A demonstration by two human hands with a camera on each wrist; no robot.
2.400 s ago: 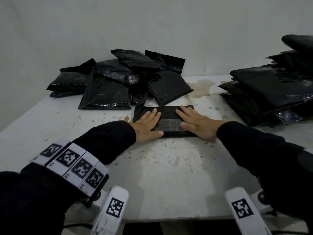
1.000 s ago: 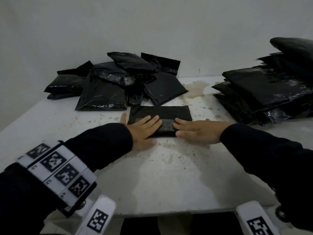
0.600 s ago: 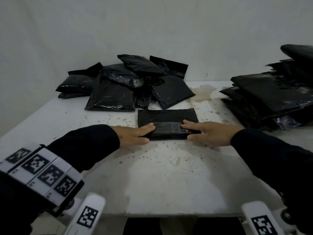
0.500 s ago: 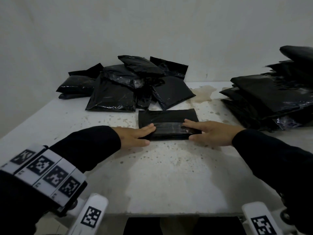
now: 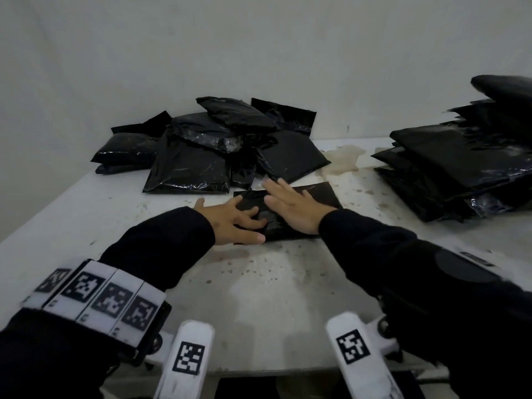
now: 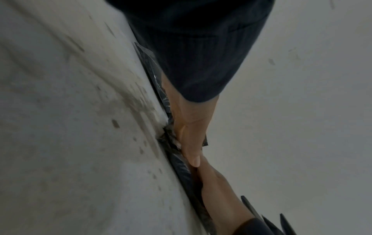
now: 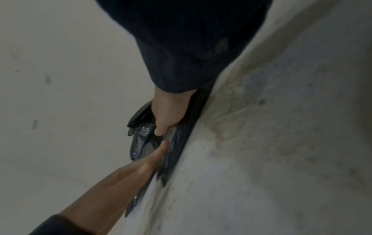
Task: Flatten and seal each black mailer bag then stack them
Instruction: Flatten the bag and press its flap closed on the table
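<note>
A flat black mailer bag [image 5: 319,197] lies on the white table [image 5: 259,298] in front of me. My left hand [image 5: 233,221] rests on its left end with fingers spread and slightly bent. My right hand [image 5: 293,208] lies flat across its middle, fingers straight and pointing up-left, almost touching the left hand. In the left wrist view the left hand [image 6: 189,132] presses the thin bag edge [image 6: 181,168] onto the table. The right wrist view has the right hand [image 7: 169,114] pressing the bag [image 7: 181,143], with the left hand's fingers [image 7: 136,168] meeting it.
A loose heap of shiny black mailer bags [image 5: 201,156] sits at the back left against the wall. A tall stack of flattened bags [image 5: 460,168] fills the right side. A brownish stain [image 5: 342,156] marks the table between them.
The hands were apart at the bag's two ends. The right hand has slid left over the bag to meet the left hand, and the bag now lies slightly turned.
</note>
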